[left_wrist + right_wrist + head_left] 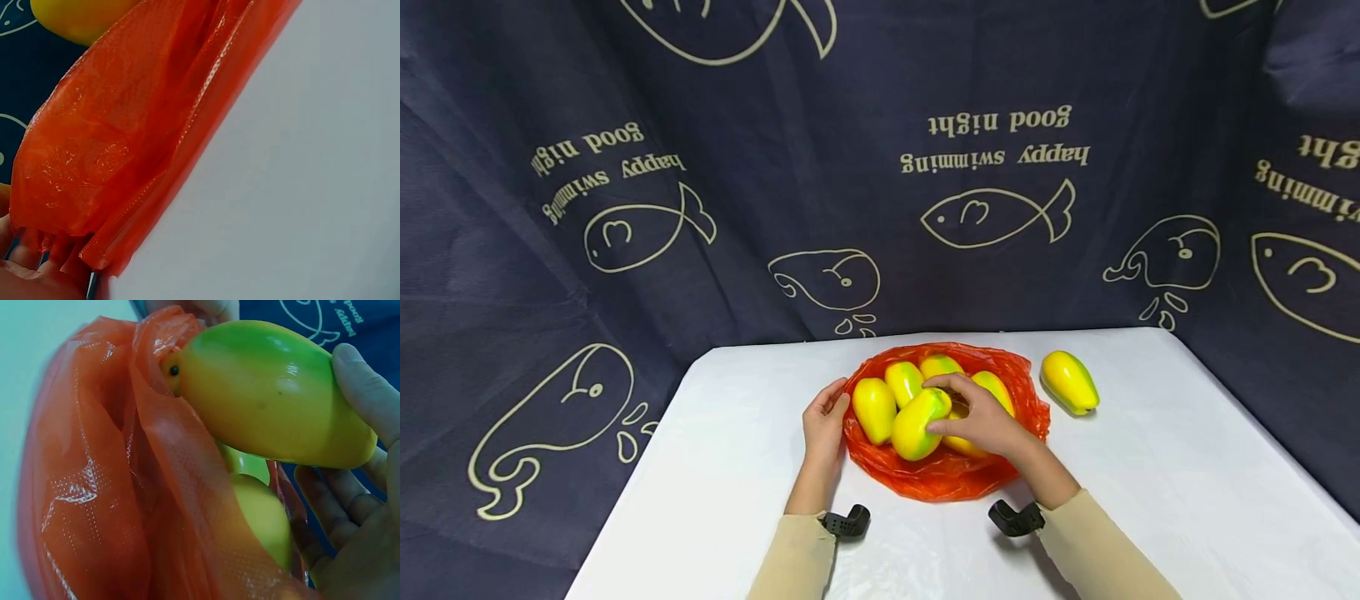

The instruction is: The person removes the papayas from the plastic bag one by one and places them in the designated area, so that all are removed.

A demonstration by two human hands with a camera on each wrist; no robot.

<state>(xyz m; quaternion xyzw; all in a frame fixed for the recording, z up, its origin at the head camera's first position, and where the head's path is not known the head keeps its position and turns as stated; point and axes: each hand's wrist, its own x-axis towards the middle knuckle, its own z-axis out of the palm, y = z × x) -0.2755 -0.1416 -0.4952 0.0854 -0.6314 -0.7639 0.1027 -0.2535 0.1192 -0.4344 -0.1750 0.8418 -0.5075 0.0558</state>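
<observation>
A red plastic bag (928, 485) lies spread on the white table with its mouth up, several yellow-green papayas inside. At its left rim, my left hand (825, 421) grips the bag's edge; some fingertips show through the thin red film (81, 156) in the left wrist view. My right hand (981, 417) holds one papaya (916, 429) between thumb and fingers, over the others in the bag. Seen from the right wrist, the held papaya (269, 394) lies lengthwise, its small dark-dotted end against the bag's rim. Another papaya (262, 515) shows below it.
One more papaya (1070, 382) lies outside the bag, to its right near the table's back. The white table (715, 467) ends against a dark blue curtain (850, 200) printed with fish and whales. Black straps (847, 522) sit on both wrists.
</observation>
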